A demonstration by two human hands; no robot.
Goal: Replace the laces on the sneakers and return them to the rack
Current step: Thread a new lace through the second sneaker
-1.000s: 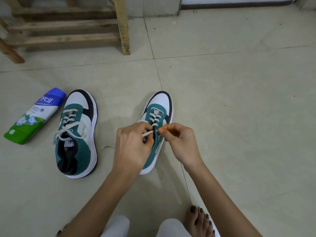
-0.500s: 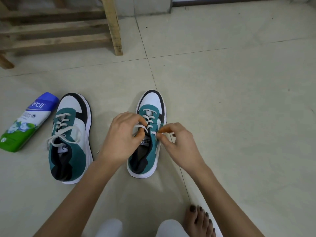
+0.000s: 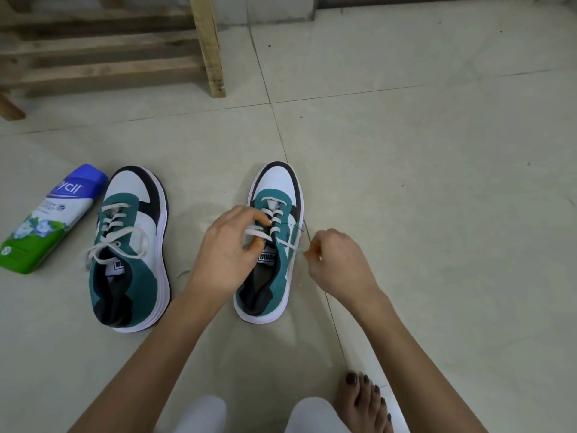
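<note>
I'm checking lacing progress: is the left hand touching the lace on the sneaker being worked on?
Touching. The head view shows the left hand pinching the white lace over the sneaker tongue.

Two sneakers (image 3: 131,270) (image 3: 281,270), one bottle (image 3: 46,220), one wooden rack (image 3: 206,48), two hands (image 3: 224,248) (image 3: 340,260), one bare foot (image 3: 365,401)

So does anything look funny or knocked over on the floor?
Yes. The blue-and-green bottle lies on its side on the floor, left of the laced sneaker, not standing. Nothing looks spilled or broken.
</note>
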